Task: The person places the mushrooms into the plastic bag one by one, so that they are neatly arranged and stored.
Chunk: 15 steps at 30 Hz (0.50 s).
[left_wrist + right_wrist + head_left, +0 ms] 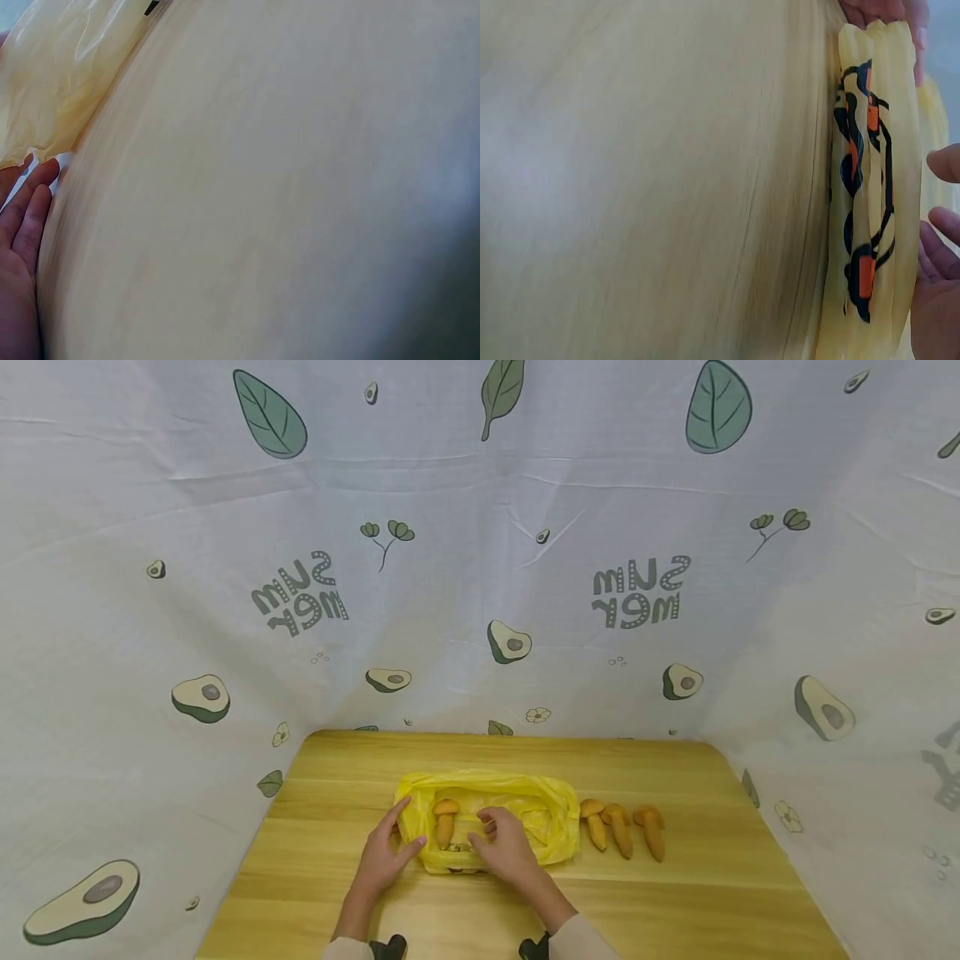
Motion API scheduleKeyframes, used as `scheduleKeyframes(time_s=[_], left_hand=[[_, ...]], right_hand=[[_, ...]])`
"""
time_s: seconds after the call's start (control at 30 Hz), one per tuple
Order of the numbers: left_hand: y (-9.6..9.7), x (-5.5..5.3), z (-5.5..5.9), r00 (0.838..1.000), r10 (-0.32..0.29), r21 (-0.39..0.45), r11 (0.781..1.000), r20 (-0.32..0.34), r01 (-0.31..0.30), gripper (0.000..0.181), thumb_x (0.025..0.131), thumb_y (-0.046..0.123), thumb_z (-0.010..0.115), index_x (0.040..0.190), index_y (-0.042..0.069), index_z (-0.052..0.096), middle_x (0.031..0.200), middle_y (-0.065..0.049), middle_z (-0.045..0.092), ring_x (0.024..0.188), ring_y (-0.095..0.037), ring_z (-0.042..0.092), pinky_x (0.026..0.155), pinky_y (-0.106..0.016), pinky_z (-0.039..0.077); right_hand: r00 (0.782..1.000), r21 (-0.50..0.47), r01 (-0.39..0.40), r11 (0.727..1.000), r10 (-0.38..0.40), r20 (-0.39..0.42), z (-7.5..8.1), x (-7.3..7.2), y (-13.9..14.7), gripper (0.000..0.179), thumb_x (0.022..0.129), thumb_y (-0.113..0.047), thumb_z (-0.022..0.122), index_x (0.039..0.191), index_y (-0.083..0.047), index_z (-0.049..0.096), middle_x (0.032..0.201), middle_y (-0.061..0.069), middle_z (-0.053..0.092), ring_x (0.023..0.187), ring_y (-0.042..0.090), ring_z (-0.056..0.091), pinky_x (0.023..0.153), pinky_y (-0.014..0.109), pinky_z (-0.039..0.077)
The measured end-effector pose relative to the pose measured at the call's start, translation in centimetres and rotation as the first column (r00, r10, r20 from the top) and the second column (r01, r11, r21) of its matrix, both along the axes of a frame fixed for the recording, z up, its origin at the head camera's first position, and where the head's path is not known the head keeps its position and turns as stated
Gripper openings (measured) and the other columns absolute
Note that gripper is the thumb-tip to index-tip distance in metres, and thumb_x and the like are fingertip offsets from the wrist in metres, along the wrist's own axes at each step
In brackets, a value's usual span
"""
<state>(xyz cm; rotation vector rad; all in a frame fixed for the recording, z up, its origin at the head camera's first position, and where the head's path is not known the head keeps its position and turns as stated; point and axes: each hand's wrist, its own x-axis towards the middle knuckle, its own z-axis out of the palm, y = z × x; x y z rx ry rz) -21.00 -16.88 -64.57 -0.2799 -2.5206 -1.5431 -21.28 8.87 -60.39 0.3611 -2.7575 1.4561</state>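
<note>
A yellow plastic bag [566, 827] lies on the table with its mouth spread wide upward. Inside it, toward the left end, is a mushroom [446, 827] with an orange-brown cap and a tan stem. My left hand [381, 858] is at the bag's left end, thumb and fingers spread along the rim; the left wrist view shows its fingers [31, 225] extended at the bag's edge. Over the bag's mouth hovers my right hand [508, 845], thumb and loosely bent fingers apart, nothing between them. Dark and orange print [866, 277] marks the bag's near side.
Just right of the bag, three more mushrooms [619, 831] lie side by side, caps toward the back. Everything rests on a wooden table [300, 852]. Behind and on both sides hangs a white cloth [442, 610] printed with avocados and leaves.
</note>
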Motion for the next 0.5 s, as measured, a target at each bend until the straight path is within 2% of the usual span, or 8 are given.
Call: scheduleKeyframes(time_s=[0.17,0.3,0.5], left_hand=[[0.0,0.1,0.0,1.000,-0.005,0.009,1.000,-0.002,0.005,0.077,0.090,0.029,0.079,0.157,0.009,0.044,0.154,-0.016,0.052,0.127,-0.032,0.061,0.105,-0.046,0.052],[0.0,0.1,-0.1,1.000,0.005,0.010,1.000,0.018,-0.006,0.078,0.090,0.031,0.079,0.157,0.012,0.044,0.154,-0.015,0.052,0.128,-0.030,0.061,0.106,-0.046,0.051],[0.0,0.1,-0.2,1.000,0.006,-0.002,1.000,0.021,-0.006,0.077,0.091,0.031,0.079,0.157,0.013,0.044,0.153,-0.016,0.054,0.126,-0.030,0.062,0.106,-0.045,0.051]], right_hand=[[1.000,0.019,-0.009,1.000,0.010,-0.027,0.4,0.3,1.1,0.043,0.094,-0.025,0.076,0.127,0.001,0.065,0.117,0.017,0.066,0.098,0.028,0.065,0.081,0.039,0.058],[0.999,0.034,-0.005,0.999,0.007,-0.042,0.5,0.3,1.9,0.043,0.095,-0.026,0.076,0.127,0.000,0.064,0.118,0.016,0.066,0.101,0.028,0.064,0.084,0.040,0.057],[0.998,0.050,0.029,0.998,-0.026,-0.061,0.9,0.3,3.3,0.041,0.093,-0.023,0.077,0.126,-0.002,0.065,0.116,0.013,0.067,0.100,0.027,0.063,0.084,0.041,0.057]])
